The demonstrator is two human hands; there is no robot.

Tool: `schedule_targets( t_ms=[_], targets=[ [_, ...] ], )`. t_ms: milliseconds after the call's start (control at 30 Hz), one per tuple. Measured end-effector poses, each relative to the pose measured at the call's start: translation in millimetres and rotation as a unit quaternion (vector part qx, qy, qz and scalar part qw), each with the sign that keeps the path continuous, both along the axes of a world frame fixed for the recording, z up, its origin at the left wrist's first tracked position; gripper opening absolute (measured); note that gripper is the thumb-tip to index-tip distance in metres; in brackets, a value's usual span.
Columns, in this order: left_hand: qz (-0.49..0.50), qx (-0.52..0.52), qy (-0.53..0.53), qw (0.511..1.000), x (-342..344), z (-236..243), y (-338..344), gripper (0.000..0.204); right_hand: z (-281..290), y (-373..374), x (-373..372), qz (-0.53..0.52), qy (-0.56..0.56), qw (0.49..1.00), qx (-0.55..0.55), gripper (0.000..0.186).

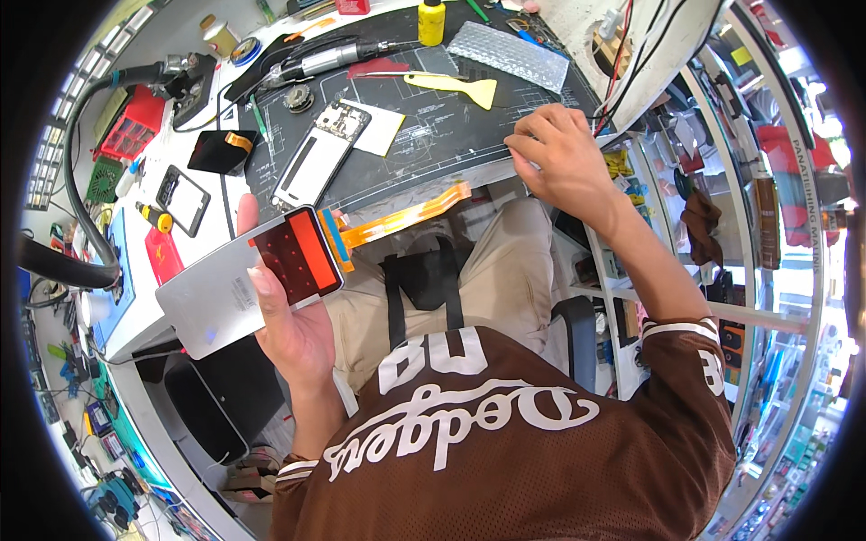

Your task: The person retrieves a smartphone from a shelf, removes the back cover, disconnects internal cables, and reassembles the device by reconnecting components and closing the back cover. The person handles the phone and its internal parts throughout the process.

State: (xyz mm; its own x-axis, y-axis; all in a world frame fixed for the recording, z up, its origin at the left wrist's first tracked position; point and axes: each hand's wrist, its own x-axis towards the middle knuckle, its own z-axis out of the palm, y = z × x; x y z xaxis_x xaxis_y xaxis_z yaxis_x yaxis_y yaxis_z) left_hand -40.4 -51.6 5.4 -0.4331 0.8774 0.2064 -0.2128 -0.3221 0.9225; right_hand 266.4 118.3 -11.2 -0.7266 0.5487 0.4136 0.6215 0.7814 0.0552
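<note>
My left hand grips a phone display panel over the table's near edge, with the thumb on the panel and fingers behind it. The panel's back is silver, with a dark and red-orange area at one end. From that end an orange flex cable sticks out to the right. My right hand is raised at the mat's right front edge, its fingers curled together; whether anything is in them cannot be made out. An opened phone frame lies on the mat beyond the panel, partly over a pale yellow-edged sheet.
On the dark mat lie a yellow scraper, bubble wrap, a rotary tool and a yellow bottle. A black phone frame rests at left. A hose arches there; shelves stand right.
</note>
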Motion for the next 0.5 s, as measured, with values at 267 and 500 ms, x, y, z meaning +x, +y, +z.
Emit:
schedule_targets(
  t_ms=[267, 500],
  targets=[
    [-0.011, -0.011, -0.009, 1.0, -7, -4, -4, 0.074, -6, -20, 16, -0.024, 0.067, 0.995, -0.076, 0.028],
    [-0.171, -0.022, -0.164, 0.971, -3, 5, 8, 0.071, 23, -51, -39, -0.019, 0.414, 0.82, -0.395, 0.025]
  ],
)
